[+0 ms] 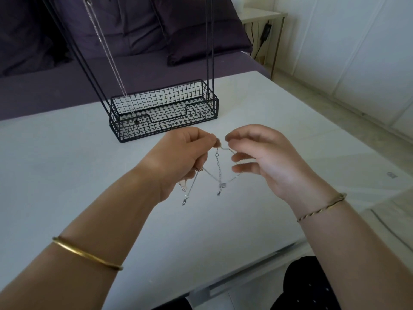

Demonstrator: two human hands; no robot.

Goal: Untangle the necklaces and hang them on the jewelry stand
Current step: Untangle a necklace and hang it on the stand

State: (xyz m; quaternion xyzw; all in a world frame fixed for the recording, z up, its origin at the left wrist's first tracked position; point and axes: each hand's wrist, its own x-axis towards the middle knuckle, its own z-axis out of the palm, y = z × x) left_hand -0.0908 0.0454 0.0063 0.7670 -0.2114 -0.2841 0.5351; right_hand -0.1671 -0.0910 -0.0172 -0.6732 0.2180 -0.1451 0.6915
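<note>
The silver necklace [220, 173] hangs over the white table [67, 164], just near of the wire jewelry stand [164, 108]. It looks light, limp and easily kinked, and is best pinched near its clasp. The left hand [185, 153] pinches it at the top. The right hand [263, 157] has loosely curled, spread fingers at the chain; whether they grip cannot be told. The chain's slack spans left to right, with its ends dangling downward.

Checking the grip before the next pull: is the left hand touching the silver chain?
Touching. In the head view the left hand pinches the silver chain between its fingertips.
</note>
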